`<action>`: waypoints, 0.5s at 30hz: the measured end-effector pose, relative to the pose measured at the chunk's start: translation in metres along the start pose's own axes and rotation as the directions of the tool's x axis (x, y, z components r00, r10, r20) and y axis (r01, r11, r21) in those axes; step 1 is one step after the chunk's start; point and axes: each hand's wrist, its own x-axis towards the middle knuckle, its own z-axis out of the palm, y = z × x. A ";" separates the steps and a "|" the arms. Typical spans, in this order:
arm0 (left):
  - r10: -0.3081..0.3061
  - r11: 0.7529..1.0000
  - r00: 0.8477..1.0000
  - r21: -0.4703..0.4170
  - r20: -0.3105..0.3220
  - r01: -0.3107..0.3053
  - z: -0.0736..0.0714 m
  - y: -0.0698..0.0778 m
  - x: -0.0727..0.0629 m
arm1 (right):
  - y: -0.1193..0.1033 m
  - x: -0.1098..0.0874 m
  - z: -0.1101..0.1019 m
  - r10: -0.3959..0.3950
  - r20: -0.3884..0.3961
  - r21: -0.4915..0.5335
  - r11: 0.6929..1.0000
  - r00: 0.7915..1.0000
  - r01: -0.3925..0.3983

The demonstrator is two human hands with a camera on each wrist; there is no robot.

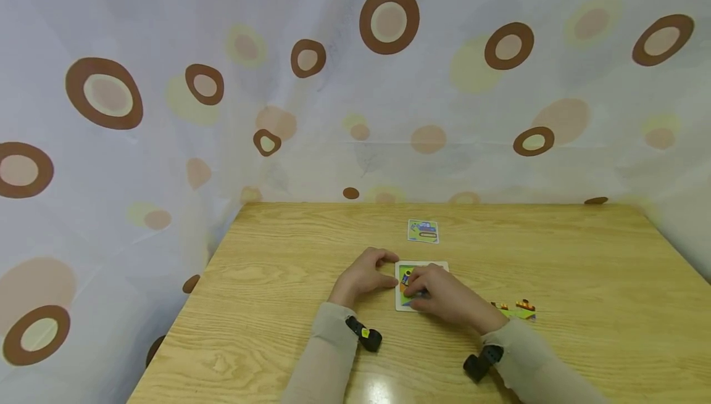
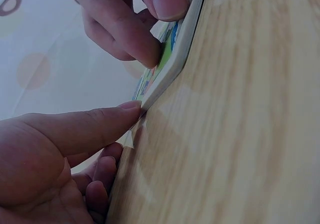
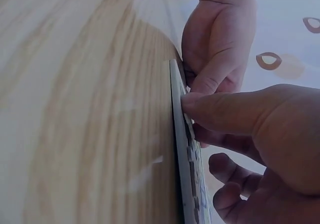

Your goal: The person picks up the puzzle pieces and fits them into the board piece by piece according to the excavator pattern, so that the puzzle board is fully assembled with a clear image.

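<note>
A white-framed jigsaw puzzle tray [image 1: 397, 296] with a colourful picture lies flat on the wooden table. My left hand [image 1: 366, 274] is at its left side, thumb tip touching the frame's edge and index finger near the upper left corner. Over the tray, my right hand [image 1: 444, 293] presses thumb and fingertips on the picture and covers much of it. In the left wrist view, the right hand's fingers [image 2: 132, 34] touch the green part of the picture. The right wrist view shows the right thumb [image 3: 225, 109] on the tray's surface, with no loose piece visible between the fingers.
Several loose puzzle pieces [image 1: 521, 311] lie right of the tray, partly behind the right forearm. A small picture card [image 1: 423, 231] with a digger-like vehicle lies beyond the tray. A patterned curtain [image 1: 333, 95] stands behind the wooden table [image 1: 266, 305].
</note>
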 end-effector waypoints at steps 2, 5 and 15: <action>0.003 1.000 1.000 0.000 0.002 -0.003 0.000 0.000 0.000 | -0.001 0.000 0.000 -0.001 0.002 -0.015 1.000 1.000 0.002; 0.003 1.000 1.000 -0.001 0.002 -0.003 0.000 0.000 0.001 | -0.002 0.001 0.000 -0.005 -0.002 -0.025 1.000 1.000 0.005; -0.002 1.000 1.000 -0.007 -0.003 0.002 0.002 0.001 0.001 | -0.010 -0.002 -0.001 0.002 -0.010 -0.075 0.997 1.000 -0.003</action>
